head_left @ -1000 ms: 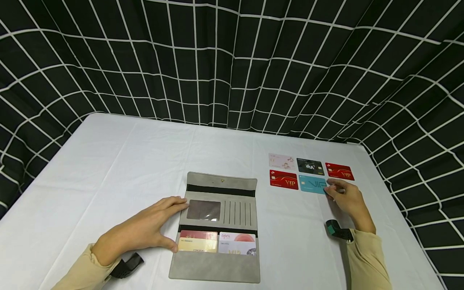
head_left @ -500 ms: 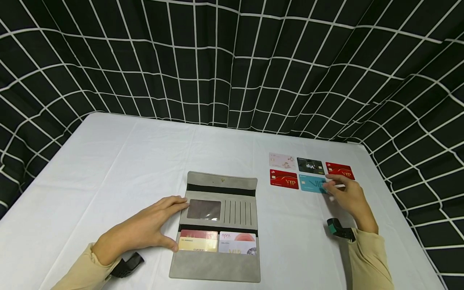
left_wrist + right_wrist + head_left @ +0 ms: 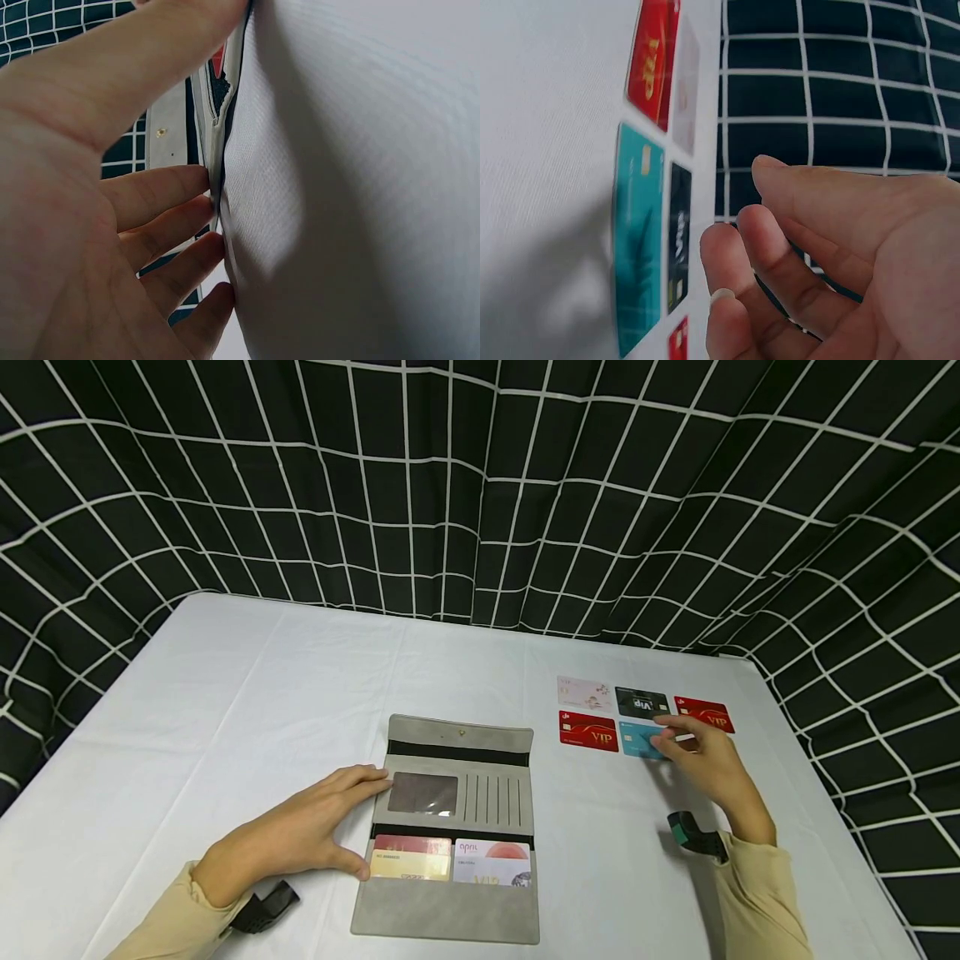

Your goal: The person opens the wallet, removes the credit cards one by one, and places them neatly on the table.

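A grey wallet (image 3: 442, 912) lies unfolded on the table. Its lower pockets hold a yellow card (image 3: 411, 866) before a red one, and a pale card (image 3: 491, 868) before a pink-and-white one. My left hand (image 3: 296, 833) rests along the wallet's left edge, fingers and thumb spread. To the right, a teal card (image 3: 637, 740) lies flat, partly covered by my right hand (image 3: 712, 764). In the right wrist view, that hand's bent fingers (image 3: 724, 255) hover apart from the teal card (image 3: 639, 240), with nothing between thumb and fingertips.
Around the teal card lie a red VIP card (image 3: 588, 732), a pale pink card (image 3: 583, 693), a black card (image 3: 641, 703) and another red card (image 3: 703, 713). White cloth covers the table (image 3: 300, 693); a black gridded curtain (image 3: 420, 493) hangs behind.
My right hand has shifted left from the teal card's right end to over its right part. The left hand, wallet and cards look unmoved.
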Demonstrator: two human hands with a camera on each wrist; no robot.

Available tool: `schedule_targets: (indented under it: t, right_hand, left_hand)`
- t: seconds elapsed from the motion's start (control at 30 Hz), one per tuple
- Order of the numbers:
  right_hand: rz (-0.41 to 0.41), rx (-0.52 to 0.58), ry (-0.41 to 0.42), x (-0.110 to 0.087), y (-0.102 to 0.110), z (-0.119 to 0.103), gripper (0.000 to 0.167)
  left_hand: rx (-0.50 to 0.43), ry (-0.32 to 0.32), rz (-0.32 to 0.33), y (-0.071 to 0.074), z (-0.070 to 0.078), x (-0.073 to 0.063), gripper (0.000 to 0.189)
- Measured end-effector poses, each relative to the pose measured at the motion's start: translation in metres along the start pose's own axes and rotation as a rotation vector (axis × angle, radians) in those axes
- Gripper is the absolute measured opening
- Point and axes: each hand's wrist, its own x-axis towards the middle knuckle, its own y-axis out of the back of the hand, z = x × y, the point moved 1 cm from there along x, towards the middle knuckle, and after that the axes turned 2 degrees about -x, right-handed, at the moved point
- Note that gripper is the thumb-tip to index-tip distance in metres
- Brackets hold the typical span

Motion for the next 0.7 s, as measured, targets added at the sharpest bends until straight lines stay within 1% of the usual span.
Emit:
schedule_targets:
  t: [0.27, 0.4, 0.57, 0.7]
  right_hand:
    - [-0.044, 0.02, 0.09, -0.004, -0.002, -0.023, 0.041]
    - [-0.067, 0.032, 0.115, -0.006, -0.005, -0.034, 0.039]
    - [-0.072, 0.044, 0.14, -0.009, -0.011, -0.045, 0.038]
    - [-0.072, 0.045, 0.189, -0.01, -0.018, -0.052, 0.035]
  left_hand:
    - [0.0, 0.011, 0.001, -0.001, 0.0, 0.001, 0.108]
    - [-0.002, 0.01, -0.001, -0.001, 0.0, 0.0, 0.107]
    - [-0.004, 0.011, -0.006, 0.0, 0.0, 0.0, 0.105]
    - [-0.005, 0.014, -0.012, 0.0, 0.0, 0.0, 0.103]
